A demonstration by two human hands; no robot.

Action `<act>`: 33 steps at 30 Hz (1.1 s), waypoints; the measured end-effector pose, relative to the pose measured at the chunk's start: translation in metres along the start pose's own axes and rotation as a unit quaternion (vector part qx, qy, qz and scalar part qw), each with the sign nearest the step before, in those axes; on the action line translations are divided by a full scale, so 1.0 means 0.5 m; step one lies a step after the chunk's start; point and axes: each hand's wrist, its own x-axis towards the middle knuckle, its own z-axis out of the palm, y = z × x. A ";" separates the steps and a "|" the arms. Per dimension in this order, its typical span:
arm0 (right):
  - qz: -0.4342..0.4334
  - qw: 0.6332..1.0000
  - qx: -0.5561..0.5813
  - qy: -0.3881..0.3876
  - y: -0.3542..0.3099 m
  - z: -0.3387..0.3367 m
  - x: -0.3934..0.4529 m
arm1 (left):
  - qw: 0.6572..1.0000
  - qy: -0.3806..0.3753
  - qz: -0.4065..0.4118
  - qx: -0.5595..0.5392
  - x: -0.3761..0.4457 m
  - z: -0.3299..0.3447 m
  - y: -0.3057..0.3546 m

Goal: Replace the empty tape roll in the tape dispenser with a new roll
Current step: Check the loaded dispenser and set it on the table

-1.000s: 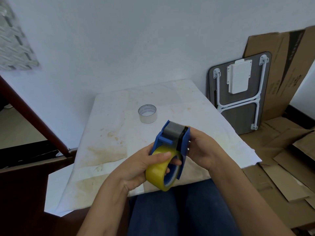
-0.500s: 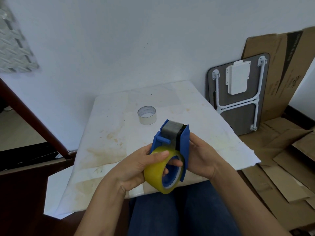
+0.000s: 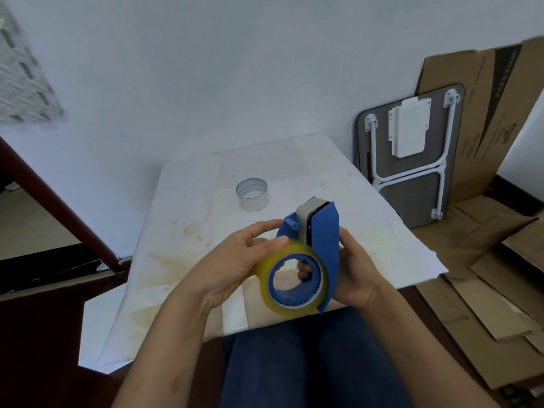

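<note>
I hold a blue tape dispenser [image 3: 323, 231] upright over the near edge of the table. A yellowish roll of tape [image 3: 266, 267] sits on its blue hub. My left hand [image 3: 235, 260] grips the roll's left rim, thumb on top of the tape near the dispenser's small roller. My right hand [image 3: 356, 272] clasps the dispenser's flat blue side plate from the right, with a fingertip showing through the hub's hole. The empty tape core [image 3: 252, 194], a thin whitish ring, stands on the table beyond the dispenser, apart from both hands.
The small table [image 3: 368, 228] is covered with stained white paper. A folded lap table [image 3: 412, 154] leans on the wall at right, with flattened cardboard [image 3: 485, 284] on the floor beside it. A dark wooden rail [image 3: 59, 210] slants at left. My legs are under the table's near edge.
The dispenser has turned so the roll's open hub faces me more. My left thumb has slid up onto the top of the roll. The empty core has stayed put.
</note>
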 end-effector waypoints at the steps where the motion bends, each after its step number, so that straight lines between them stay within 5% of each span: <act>1: -0.010 1.000 -0.006 0.004 -0.002 0.000 -0.001 | 1.000 0.009 0.004 0.015 0.003 0.001 -0.002; 5: -0.057 0.996 -0.049 0.050 -0.019 0.002 0.002 | 0.992 0.116 0.031 0.043 0.031 -0.010 -0.026; 9: -0.113 0.952 -0.225 0.174 -0.063 0.008 0.022 | 0.984 0.172 0.025 0.025 0.058 -0.041 -0.046; 14: -0.123 0.814 -0.472 0.317 -0.117 0.009 0.075 | 0.982 0.171 0.019 0.072 0.099 -0.063 -0.047; 23: -0.141 0.558 -0.750 0.327 -0.144 -0.080 0.226 | 0.978 0.167 0.007 0.121 0.174 -0.102 -0.021; 29: -0.118 0.454 -0.824 0.319 -0.153 -0.123 0.296 | 0.978 0.167 -0.001 0.123 0.221 -0.120 -0.020; 33: -0.115 0.422 -0.840 0.322 -0.154 -0.138 0.315 | 0.979 0.162 -0.002 0.121 0.247 -0.123 -0.019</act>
